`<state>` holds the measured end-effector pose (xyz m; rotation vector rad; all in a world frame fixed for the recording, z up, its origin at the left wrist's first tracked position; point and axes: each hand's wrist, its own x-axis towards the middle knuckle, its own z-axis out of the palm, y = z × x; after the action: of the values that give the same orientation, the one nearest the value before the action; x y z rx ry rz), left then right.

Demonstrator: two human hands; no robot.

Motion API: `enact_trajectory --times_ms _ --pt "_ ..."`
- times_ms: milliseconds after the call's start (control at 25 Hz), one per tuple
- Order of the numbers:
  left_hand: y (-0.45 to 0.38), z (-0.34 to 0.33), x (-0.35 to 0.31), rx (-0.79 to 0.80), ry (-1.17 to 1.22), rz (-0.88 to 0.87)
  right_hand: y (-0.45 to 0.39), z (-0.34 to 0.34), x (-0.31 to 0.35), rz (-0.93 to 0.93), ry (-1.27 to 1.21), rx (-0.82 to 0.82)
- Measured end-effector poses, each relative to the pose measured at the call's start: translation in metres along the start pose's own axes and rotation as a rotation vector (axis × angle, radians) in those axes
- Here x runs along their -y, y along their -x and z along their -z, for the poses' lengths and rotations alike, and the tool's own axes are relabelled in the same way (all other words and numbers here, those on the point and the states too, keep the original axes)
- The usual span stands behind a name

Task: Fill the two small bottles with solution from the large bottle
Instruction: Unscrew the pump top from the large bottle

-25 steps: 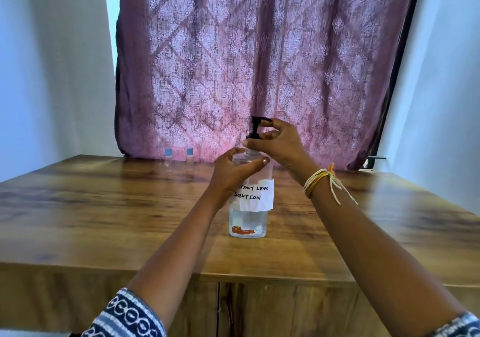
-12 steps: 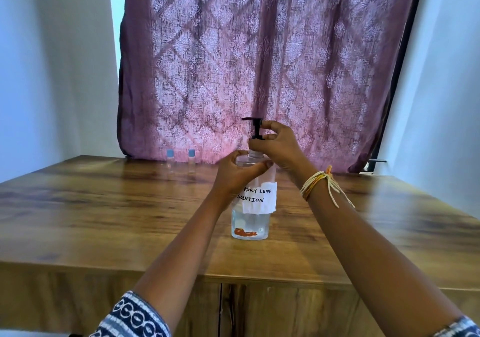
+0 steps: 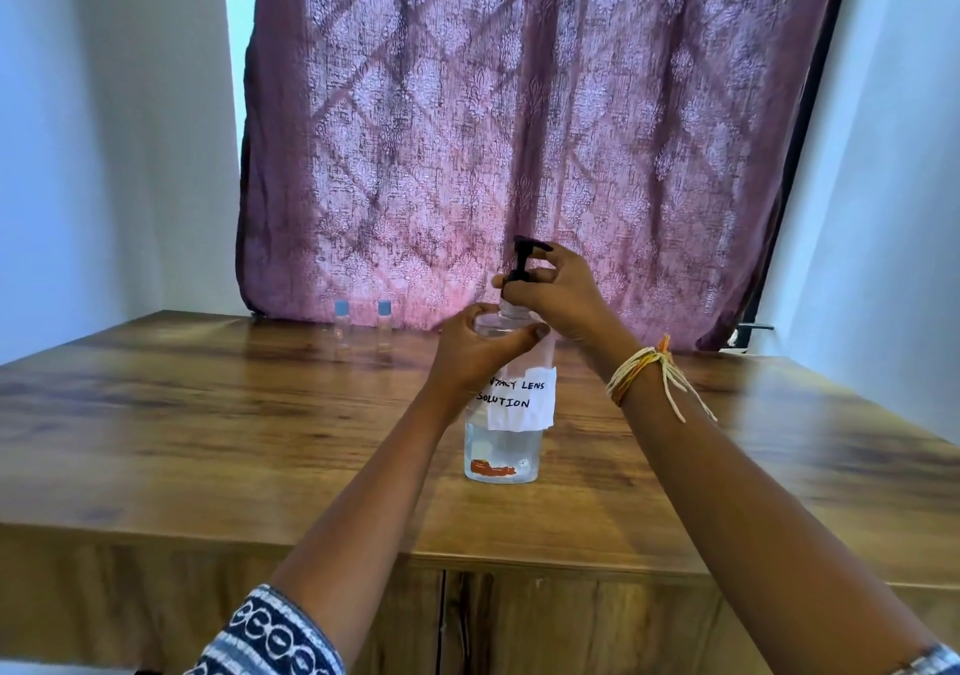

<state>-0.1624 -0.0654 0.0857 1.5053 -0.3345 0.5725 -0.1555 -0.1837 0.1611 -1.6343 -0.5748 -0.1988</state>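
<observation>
Clear large bottle [image 3: 501,445] stands mid-frame on the desk [image 3: 208,440]: left hand [image 3: 475,349] grips its shoulder to steady it, right hand [image 3: 558,292] pinches the black pump [image 3: 522,258], apparently unscrewing; two small bottles [image 3: 362,323] wait capped, upper left.

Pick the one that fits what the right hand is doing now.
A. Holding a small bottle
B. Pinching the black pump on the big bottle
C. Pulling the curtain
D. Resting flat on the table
B: the right hand pinches the black pump atop the big bottle, which the left hand grips at the shoulder; both small bottles stand untouched at the table's far edge.
</observation>
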Motion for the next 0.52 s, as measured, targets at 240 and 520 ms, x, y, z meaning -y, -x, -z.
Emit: enact_trajectory --times_ms 240,520 --pt "0.0001 -0.0002 -0.0002 0.002 -0.005 0.001 -0.0002 0.001 -0.0023 0.074 0.19 -0.052" --pt "-0.0008 0.0004 0.0015 -0.006 0.006 0.006 -0.0032 0.0022 -0.0027 -0.011 -0.031 0.019"
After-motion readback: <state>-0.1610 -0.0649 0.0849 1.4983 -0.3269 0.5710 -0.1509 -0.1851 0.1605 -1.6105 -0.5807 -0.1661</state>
